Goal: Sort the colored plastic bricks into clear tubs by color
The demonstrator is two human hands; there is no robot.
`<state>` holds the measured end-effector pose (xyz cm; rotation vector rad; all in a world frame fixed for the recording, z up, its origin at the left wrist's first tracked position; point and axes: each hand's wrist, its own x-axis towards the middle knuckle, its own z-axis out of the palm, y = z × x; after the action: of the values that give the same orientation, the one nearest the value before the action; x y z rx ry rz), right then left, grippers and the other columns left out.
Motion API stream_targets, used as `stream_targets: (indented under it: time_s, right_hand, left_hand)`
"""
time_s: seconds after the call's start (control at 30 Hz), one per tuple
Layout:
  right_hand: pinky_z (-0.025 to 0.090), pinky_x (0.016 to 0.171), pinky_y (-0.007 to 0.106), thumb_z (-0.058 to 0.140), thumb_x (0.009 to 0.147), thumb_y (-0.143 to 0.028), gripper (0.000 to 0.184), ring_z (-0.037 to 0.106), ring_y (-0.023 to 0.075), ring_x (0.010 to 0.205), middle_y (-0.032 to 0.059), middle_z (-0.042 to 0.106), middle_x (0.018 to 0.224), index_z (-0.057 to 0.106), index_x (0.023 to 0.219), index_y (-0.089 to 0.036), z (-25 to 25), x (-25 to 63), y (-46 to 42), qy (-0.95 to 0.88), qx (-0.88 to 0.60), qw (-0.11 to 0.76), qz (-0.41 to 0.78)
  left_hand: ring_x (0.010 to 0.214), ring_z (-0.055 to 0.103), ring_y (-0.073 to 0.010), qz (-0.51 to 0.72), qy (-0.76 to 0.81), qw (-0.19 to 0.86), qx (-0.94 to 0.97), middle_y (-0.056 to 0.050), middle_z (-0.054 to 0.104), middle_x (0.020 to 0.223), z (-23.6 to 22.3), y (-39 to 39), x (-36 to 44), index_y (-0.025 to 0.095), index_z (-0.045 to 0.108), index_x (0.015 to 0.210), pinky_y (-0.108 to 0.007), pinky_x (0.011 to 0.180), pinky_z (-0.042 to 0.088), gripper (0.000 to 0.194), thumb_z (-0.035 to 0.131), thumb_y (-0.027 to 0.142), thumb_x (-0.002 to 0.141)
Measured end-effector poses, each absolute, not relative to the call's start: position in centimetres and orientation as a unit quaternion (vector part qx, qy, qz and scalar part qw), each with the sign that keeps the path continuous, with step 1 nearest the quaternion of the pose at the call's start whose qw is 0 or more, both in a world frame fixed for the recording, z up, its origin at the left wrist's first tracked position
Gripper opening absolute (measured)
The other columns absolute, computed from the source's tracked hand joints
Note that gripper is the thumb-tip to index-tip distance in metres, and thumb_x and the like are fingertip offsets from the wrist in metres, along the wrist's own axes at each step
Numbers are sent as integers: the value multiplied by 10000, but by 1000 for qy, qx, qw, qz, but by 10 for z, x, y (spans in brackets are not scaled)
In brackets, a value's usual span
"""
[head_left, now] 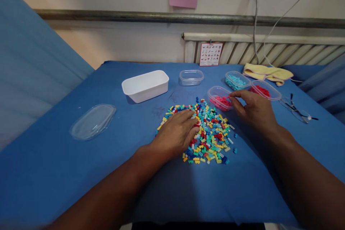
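Observation:
A pile of small building bricks (pixel 208 133) in mixed colours lies spread on the blue cloth. My left hand (pixel 176 129) rests on the left part of this pile, fingers stretched out over the bricks. At the right edge of a clear plastic tub (pixel 212 95) holding pink bricks (pixel 221 102), my right hand (pixel 253 109) pinches a small pink brick (pixel 229 96) between thumb and forefinger. Behind it stands a tub of light-blue bricks (pixel 235 82). Another tub, with red bricks (pixel 261 91), is partly covered by my right hand.
A white bin (pixel 145 87) and an unfilled clear tub (pixel 191 78) stand at the back. Stacked clear lids (pixel 93 121) lie on the left. Eyeglasses (pixel 296 109) and a yellow cloth (pixel 266 73) are on the right. A radiator (pixel 242 50) runs behind the table.

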<state>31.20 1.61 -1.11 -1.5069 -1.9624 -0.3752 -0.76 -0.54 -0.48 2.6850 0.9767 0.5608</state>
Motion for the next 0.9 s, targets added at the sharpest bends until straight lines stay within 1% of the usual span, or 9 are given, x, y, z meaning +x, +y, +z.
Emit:
stream_targets:
  time_s: [0.17, 0.3, 0.43, 0.53, 0.6, 0.67, 0.73, 0.8, 0.9]
  right_hand:
    - [602, 862, 472, 641, 1058, -299, 200, 798, 338, 996, 129, 845, 1116, 792, 1153, -209, -8, 309, 15, -762, -523, 353, -146]
    - [624, 952, 478, 649, 1052, -227, 212, 794, 307, 1055, 121, 835, 1144, 770, 1226, -225, -1, 288, 3, -805, -449, 377, -93]
    - [580, 1141, 514, 597, 1052, -150, 414, 702, 295, 1355, 141, 755, 1422, 678, 1449, -235, -10, 261, -8, -892, -311, 327, 19]
    - [547, 1191, 549, 573, 1061, -168, 461, 634, 306, 1453, 156, 693, 1526, 632, 1515, -219, -20, 251, -11, -928, -252, 262, 75]
    - [570, 1159, 538, 566, 1057, -155, 409, 670, 302, 1406, 150, 716, 1492, 673, 1448, -213, -20, 252, -11, -932, -252, 246, 91]
    - [607, 1087, 505, 561, 1051, -128, 326, 730, 288, 1290, 141, 769, 1382, 718, 1327, -207, -17, 255, -11, -930, -257, 247, 87]
    - [631, 992, 466, 576, 1054, -132, 237, 767, 273, 1141, 129, 808, 1220, 728, 1223, -199, -11, 258, -11, -929, -263, 251, 73]
    - [631, 912, 443, 597, 1058, -153, 172, 772, 265, 1016, 112, 812, 1084, 721, 1168, -196, -7, 259, -12, -925, -280, 252, 50]
    - [615, 847, 428, 619, 1065, -182, 134, 763, 267, 940, 106, 803, 1012, 715, 1157, -200, -7, 255, -15, -910, -316, 270, 12]
  left_hand:
    - [1556, 529, -326, 151, 264, 116, 945, -166, 587, 1636, -12, -26, 1, 147, 696, 1417, -531, 1321, 429, 426, 521, 411, 1131]
    - [1569, 519, -290, 149, 215, 114, 958, -150, 557, 1669, -16, -39, 6, 140, 644, 1505, -474, 1352, 389, 472, 536, 402, 1127]
    - [1444, 641, -263, 176, 156, 106, 966, -137, 689, 1531, -11, -39, 7, 144, 708, 1418, -431, 1293, 462, 391, 540, 336, 1121]
    - [1236, 748, -234, 211, 156, 102, 960, -98, 815, 1278, 3, -30, 0, 172, 782, 1221, -385, 1142, 567, 291, 535, 284, 1115]
    - [1094, 772, -217, 239, 219, 97, 941, -82, 831, 1137, 12, -20, -9, 173, 784, 1138, -361, 1012, 605, 273, 536, 286, 1118]
    - [1024, 762, -213, 269, 317, 81, 906, -78, 820, 1085, 15, -7, -20, 174, 775, 1147, -360, 943, 604, 256, 553, 297, 1117]
    - [1039, 746, -229, 262, 402, 61, 875, -80, 806, 1101, 10, 6, -29, 189, 772, 1210, -380, 928, 598, 246, 569, 285, 1109]
    - [1089, 730, -240, 243, 434, 62, 865, -84, 794, 1144, 1, 17, -34, 208, 772, 1255, -395, 953, 592, 259, 569, 265, 1105]
    - [1106, 710, -251, 213, 429, 71, 875, -90, 776, 1151, -9, 23, -33, 220, 777, 1292, -409, 965, 584, 290, 557, 272, 1109]
